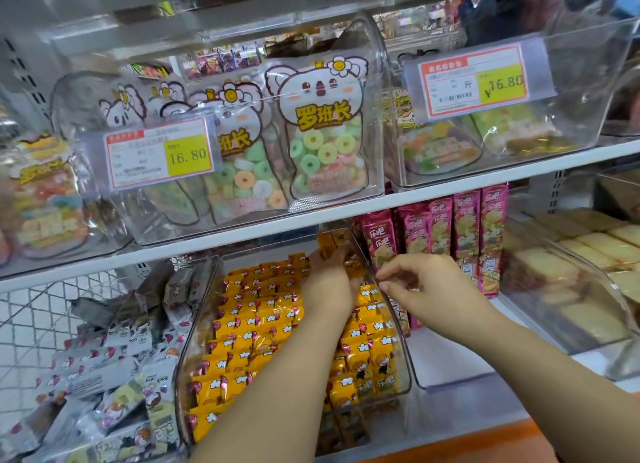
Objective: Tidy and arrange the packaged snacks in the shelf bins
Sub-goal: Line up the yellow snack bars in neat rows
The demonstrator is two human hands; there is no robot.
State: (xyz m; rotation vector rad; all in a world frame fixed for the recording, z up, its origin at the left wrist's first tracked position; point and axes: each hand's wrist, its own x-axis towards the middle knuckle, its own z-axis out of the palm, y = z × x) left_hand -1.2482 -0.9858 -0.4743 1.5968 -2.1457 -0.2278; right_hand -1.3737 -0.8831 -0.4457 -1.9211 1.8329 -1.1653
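Left hand pinches upright orange packets in bin; right hand hovers loosely spread.

Snack packets in bin, under shelf.

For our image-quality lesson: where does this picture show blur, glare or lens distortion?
Head view: the wide-angle lens bows the shelf edge; the left-edge candy bags are blurred; glare streaks the clear bin front; the yellow snack packs, left hand and right hand look sharp.
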